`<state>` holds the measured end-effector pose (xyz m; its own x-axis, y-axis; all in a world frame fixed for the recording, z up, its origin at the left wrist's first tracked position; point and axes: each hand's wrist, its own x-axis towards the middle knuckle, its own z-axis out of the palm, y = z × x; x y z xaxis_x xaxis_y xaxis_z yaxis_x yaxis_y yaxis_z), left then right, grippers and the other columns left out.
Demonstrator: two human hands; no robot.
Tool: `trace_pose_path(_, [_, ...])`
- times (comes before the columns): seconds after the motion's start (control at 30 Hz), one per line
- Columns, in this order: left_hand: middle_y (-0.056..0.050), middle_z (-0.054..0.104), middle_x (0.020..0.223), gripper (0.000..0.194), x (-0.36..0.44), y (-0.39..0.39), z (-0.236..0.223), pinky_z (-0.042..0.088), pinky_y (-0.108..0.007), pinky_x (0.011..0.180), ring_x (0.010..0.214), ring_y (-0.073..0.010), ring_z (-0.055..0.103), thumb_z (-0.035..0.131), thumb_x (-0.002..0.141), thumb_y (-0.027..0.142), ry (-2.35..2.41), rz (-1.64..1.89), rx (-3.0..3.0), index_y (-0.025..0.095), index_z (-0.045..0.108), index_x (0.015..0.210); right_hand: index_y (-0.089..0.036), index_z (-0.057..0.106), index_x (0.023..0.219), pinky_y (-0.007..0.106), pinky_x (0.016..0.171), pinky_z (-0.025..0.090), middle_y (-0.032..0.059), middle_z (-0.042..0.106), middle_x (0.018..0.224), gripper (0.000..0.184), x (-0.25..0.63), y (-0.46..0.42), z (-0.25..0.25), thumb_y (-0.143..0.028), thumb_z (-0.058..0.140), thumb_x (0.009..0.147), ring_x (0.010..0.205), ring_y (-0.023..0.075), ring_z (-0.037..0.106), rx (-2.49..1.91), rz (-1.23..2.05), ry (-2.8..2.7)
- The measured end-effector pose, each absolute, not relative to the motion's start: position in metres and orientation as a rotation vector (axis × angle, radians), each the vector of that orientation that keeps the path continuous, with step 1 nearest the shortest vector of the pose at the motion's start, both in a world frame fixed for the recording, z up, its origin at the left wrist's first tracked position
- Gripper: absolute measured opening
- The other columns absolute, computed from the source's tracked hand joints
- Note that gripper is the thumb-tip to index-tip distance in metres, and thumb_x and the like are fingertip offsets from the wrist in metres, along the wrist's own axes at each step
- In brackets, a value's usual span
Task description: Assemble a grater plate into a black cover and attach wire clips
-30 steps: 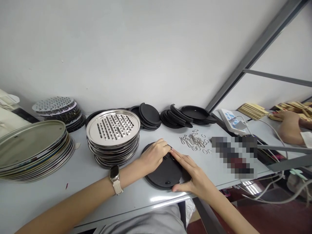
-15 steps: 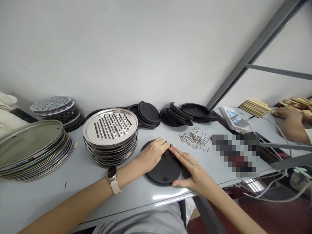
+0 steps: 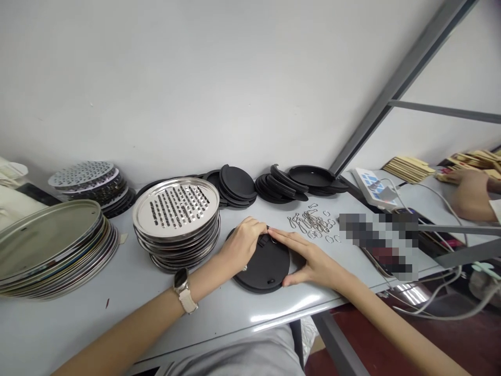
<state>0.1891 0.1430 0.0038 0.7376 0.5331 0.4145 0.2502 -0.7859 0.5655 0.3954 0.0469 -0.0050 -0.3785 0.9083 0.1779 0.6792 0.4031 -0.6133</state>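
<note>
A flat black disc [image 3: 270, 266] lies on the table in front of me, with a small slot near its upper part and a small dark knob or hole near its lower edge. My left hand [image 3: 246, 243] rests over its upper left side, fingers bent and pressed together at the top rim; what they pinch is hidden. My right hand [image 3: 309, 256] holds the disc's right side, thumb at the lower rim and fingers stretched to the top, where both hands' fingertips meet. A thin metal ring [image 3: 273, 241] partly shows under the right fingers.
Loose metal rings and clips [image 3: 313, 223] lie to the right. Behind stand black round parts [image 3: 238, 183]. Left are stacks of grater plates [image 3: 178, 209] and large discs [image 3: 50, 235]. A power strip [image 3: 373, 188], a phone-like object [image 3: 378, 261] and a co-worker's hand [image 3: 469, 193] are right.
Both hands keep their hold around the disc, with the fingertips still meeting at its top rim. The right wrist has shifted slightly, and the view has tilted a little.
</note>
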Motion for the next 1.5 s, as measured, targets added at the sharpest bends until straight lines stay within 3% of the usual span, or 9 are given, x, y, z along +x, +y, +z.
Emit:
trace_pose_path(0.17, [-0.004, 0.059, 0.082, 0.029, 0.191, 0.145, 0.005, 0.047, -0.031, 0.078, 0.085, -0.0192, 0.056, 0.037, 0.088, -0.001, 0.588, 0.777, 2.465, 0.015, 0.06, 0.085, -0.028, 0.013, 0.151, 0.05, 0.111, 0.034, 0.0161, 0.038, 0.149, 0.112, 0.397, 0.047, -0.016, -0.052, 0.08, 0.064, 0.135, 0.0293, 0.041, -1.289, 0.823, -1.964])
trace_pose_path(0.63, [-0.005, 0.062, 0.084, 0.028, 0.194, 0.145, 0.005, 0.049, -0.032, 0.08, 0.087, -0.0191, 0.058, 0.039, 0.088, -0.001, 0.602, 0.773, 2.465, 0.015, 0.062, 0.087, -0.027, 0.025, 0.144, 0.052, 0.114, 0.028, 0.0157, 0.043, 0.146, 0.104, 0.407, 0.06, -0.005, -0.049, 0.083, 0.061, 0.136, 0.0297, 0.039, -1.263, 1.035, -1.898])
trace_pose_path(0.8, [-0.005, 0.061, 0.085, 0.027, 0.193, 0.141, 0.003, 0.048, -0.031, 0.081, 0.089, -0.0193, 0.057, 0.04, 0.09, 0.001, 0.718, 0.774, 2.498, 0.015, 0.063, 0.09, -0.029, 0.027, 0.146, 0.049, 0.115, 0.027, 0.0103, 0.032, 0.153, 0.098, 0.413, 0.058, 0.005, -0.05, 0.079, 0.067, 0.14, 0.0291, 0.032, -1.324, 0.987, -1.957])
trace_pose_path(0.9, [-0.006, 0.062, 0.087, 0.025, 0.192, 0.139, 0.002, 0.048, -0.031, 0.081, 0.09, -0.0196, 0.057, 0.041, 0.091, 0.002, 0.741, 0.771, 2.516, 0.014, 0.063, 0.091, -0.029, 0.027, 0.147, 0.05, 0.114, 0.03, 0.0098, 0.031, 0.153, 0.086, 0.398, 0.043, 0.005, -0.051, 0.071, 0.076, 0.14, 0.0295, 0.032, -1.496, 0.902, -1.873])
trace_pose_path(1.0, [-0.005, 0.061, 0.086, 0.024, 0.192, 0.138, 0.002, 0.047, -0.031, 0.081, 0.09, -0.0198, 0.056, 0.041, 0.092, 0.004, 0.746, 0.783, 2.503, 0.015, 0.062, 0.088, -0.024, 0.034, 0.141, 0.051, 0.107, 0.04, 0.015, 0.046, 0.141, 0.055, 0.369, 0.031, -0.002, -0.052, 0.042, 0.094, 0.129, 0.028, 0.047, -1.653, 0.74, -1.536])
trace_pose_path(1.1, [-0.004, 0.06, 0.085, 0.022, 0.191, 0.138, 0.003, 0.046, -0.031, 0.08, 0.089, -0.0193, 0.056, 0.041, 0.093, 0.006, 0.752, 0.803, 2.473, 0.016, 0.06, 0.085, -0.02, 0.021, 0.146, 0.054, 0.11, 0.035, 0.0184, 0.042, 0.142, 0.079, 0.348, 0.03, -0.008, -0.05, 0.06, 0.085, 0.134, 0.0313, 0.04, -1.737, 0.59, -1.598])
trace_pose_path(1.3, [-0.003, 0.06, 0.082, 0.021, 0.176, 0.136, 0.01, 0.045, -0.029, 0.076, 0.084, -0.0182, 0.056, 0.044, 0.093, 0.007, 0.789, 0.781, 2.427, 0.016, 0.059, 0.082, -0.029, 0.007, 0.151, 0.052, 0.111, 0.033, 0.0138, 0.038, 0.148, 0.084, 0.36, 0.036, 0.0, -0.047, 0.059, 0.087, 0.137, 0.0279, 0.036, -1.676, 0.779, -1.796])
trace_pose_path(1.5, [-0.001, 0.064, 0.081, 0.019, 0.155, 0.123, 0.015, 0.045, -0.028, 0.074, 0.08, -0.0164, 0.06, 0.053, 0.087, 0.003, 0.88, 0.744, 2.354, 0.017, 0.064, 0.079, -0.034, 0.017, 0.15, 0.045, 0.113, 0.032, 0.0075, 0.036, 0.151, 0.085, 0.374, 0.046, 0.018, -0.045, 0.067, 0.082, 0.138, 0.0254, 0.035, -1.444, 1.121, -1.92])
